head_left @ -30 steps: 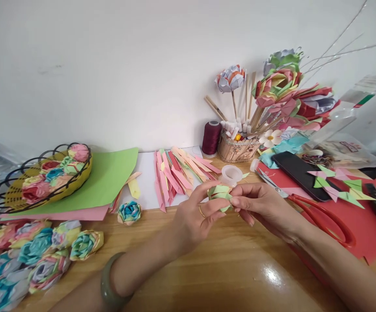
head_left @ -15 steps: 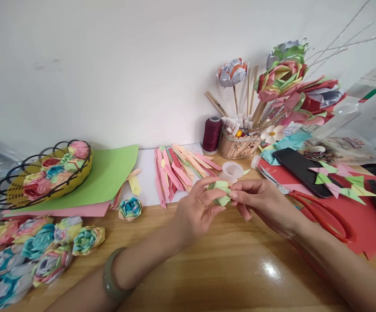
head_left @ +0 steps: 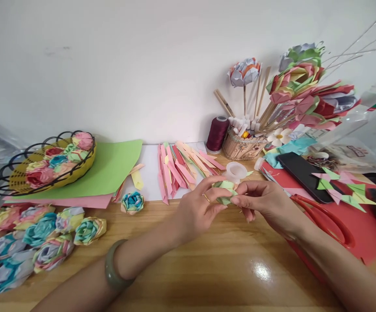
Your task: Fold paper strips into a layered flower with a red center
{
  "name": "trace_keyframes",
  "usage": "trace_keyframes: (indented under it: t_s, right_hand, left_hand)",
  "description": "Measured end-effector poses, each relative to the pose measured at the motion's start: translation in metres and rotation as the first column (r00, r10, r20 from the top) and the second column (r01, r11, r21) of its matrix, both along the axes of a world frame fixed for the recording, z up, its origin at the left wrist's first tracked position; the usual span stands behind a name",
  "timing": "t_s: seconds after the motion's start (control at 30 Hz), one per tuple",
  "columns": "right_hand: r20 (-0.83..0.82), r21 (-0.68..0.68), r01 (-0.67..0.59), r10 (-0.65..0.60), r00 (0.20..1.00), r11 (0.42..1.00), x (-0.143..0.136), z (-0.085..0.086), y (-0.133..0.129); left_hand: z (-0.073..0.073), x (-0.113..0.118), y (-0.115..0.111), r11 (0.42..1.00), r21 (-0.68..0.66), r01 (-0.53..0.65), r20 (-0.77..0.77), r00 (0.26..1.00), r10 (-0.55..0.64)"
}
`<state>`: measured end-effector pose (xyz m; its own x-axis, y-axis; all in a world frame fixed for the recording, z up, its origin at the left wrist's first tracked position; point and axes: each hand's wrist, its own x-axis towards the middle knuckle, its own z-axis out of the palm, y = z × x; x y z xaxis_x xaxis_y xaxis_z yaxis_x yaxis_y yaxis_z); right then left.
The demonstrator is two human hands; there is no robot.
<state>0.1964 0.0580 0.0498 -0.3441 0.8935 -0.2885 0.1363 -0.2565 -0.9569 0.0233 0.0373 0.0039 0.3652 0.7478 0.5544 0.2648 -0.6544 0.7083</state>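
Above the wooden table, my left hand point(head_left: 202, 206) grips a small light-green folded paper piece point(head_left: 224, 190) between thumb and fingers. My right hand point(head_left: 259, 199) pinches the right edge of the same piece, its fingertips partly hidden behind it. A small translucent cup point(head_left: 236, 170) stands just behind the fingers. To the left of the cup, folded paper strips point(head_left: 178, 171) in pink, red, peach and green lie on a white sheet. Red-handled scissors point(head_left: 324, 221) rest by my right wrist, and a blue paper flower point(head_left: 132, 202) sits left of my left hand.
A yellow basket point(head_left: 15, 180) holds paper flowers, with several more flowers point(head_left: 41, 234) before it. Green paper point(head_left: 119, 167) lies under the basket. A maroon thread spool point(head_left: 218, 134) stands by a decorated holder point(head_left: 243, 147) with sticks and flowers. A black phone point(head_left: 305, 177) lies on red paper.
The view has shifted slightly, so things at the back right appear farther right. Both hands stay on the green paper piece, with only small finger movement.
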Motion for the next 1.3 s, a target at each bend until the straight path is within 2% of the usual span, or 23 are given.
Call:
trace_keyframes:
  t_s: [0.13, 0.33, 0.43, 0.5, 0.6, 0.7, 0.77, 0.9, 1.1, 1.3]
  right_hand:
    - [0.068, 0.022, 0.008, -0.009, 0.998, 1.0, -0.002, 0.001, -0.002]
    - [0.081, 0.051, -0.016, 0.011, 0.997, 0.999, -0.002, -0.001, -0.002]
    - [0.074, 0.06, -0.026, 0.022, 0.997, 0.998, -0.003, 0.001, -0.001]
    - [0.075, 0.059, -0.034, 0.03, 0.997, 0.998, -0.004, 0.003, -0.001]
    - [0.096, 0.062, -0.049, 0.043, 0.994, 0.997, -0.005, 0.005, -0.001]
    - [0.134, 0.094, -0.058, 0.045, 0.99, 0.994, -0.004, 0.003, -0.002]
    - [0.162, 0.13, -0.067, 0.045, 0.986, 0.989, -0.003, 0.001, -0.003]
    - [0.18, 0.184, -0.099, 0.066, 0.982, 0.978, -0.003, 0.0, -0.003]
    - [0.182, 0.178, -0.103, 0.07, 0.981, 0.979, -0.003, 0.002, -0.001]
    - [0.216, 0.134, -0.083, 0.053, 0.975, 0.987, -0.004, -0.001, -0.001]
  left_hand:
    - [-0.001, 0.001, -0.001, 0.998, -0.062, 0.013, 0.056, 0.998, -0.009]
    - [-0.003, 0.001, -0.001, 0.99, -0.134, -0.04, 0.085, 0.995, 0.052]
    - [0.0, 0.001, -0.001, 0.971, -0.238, -0.015, 0.124, 0.991, 0.045]
    - [0.003, 0.001, 0.0, 0.924, -0.375, 0.078, 0.199, 0.98, -0.002]
    - [0.007, 0.001, 0.004, 0.803, -0.554, 0.22, 0.35, 0.936, -0.015]
    - [0.008, 0.002, 0.008, 0.694, -0.66, 0.287, 0.424, 0.905, 0.029]
    - [0.008, 0.002, 0.008, 0.653, -0.682, 0.33, 0.468, 0.882, 0.043]
    - [0.008, 0.002, 0.008, 0.646, -0.674, 0.358, 0.514, 0.856, 0.062]
    - [0.007, 0.002, 0.01, 0.705, -0.648, 0.287, 0.506, 0.855, 0.117]
    - [0.007, 0.003, 0.009, 0.669, -0.678, 0.305, 0.49, 0.866, 0.102]
